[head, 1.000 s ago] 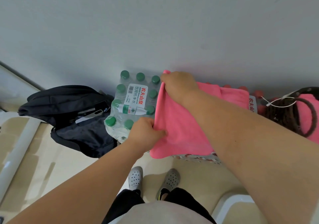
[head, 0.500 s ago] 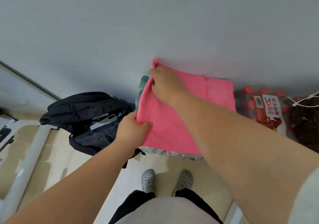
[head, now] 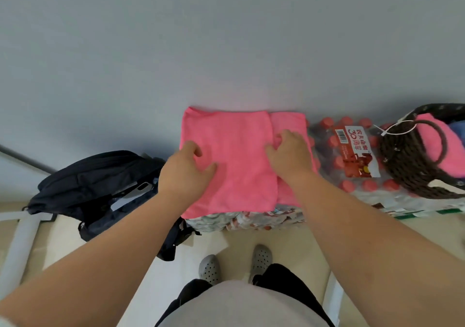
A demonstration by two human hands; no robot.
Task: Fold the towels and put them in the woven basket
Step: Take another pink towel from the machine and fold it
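- pink towel (head: 234,165) is lying flat on a shrink-wrapped pack of bottles (head: 241,223), pushed right up against the grey wall (head: 226,49)
- it's folded over: the top layer ends at a straight edge on the right, and a narrower strip of the same pink sticks out past it
- left hand (head: 187,171) sits on the towel's left side, thumb laid out flat on the cloth. The fingers (head: 193,149) are bent at the left edge and tbh I can't tell if they're hooked round it or just resting there
- right hand (head: 289,154) is down on the right side, right over that layer edge. Its fingers (head: 273,148) are spread a little and lightly bent, pressing on the cloth and not grabbing anything
- woven basket (head: 402,173) is off to the right, dark brown, sitting on a second pack with red caps (head: 352,155), well apart from both hands
- there's already another pink towel (head: 427,145) in the basket, plus something blue (head: 458,127) behind it, can't make out what
- black backpack (head: 95,180) is slumped on the floor (head: 226,246) to the left, beside the pack
- grey clog shoes (head: 208,268) show at the bottom, toes pointing at the pack
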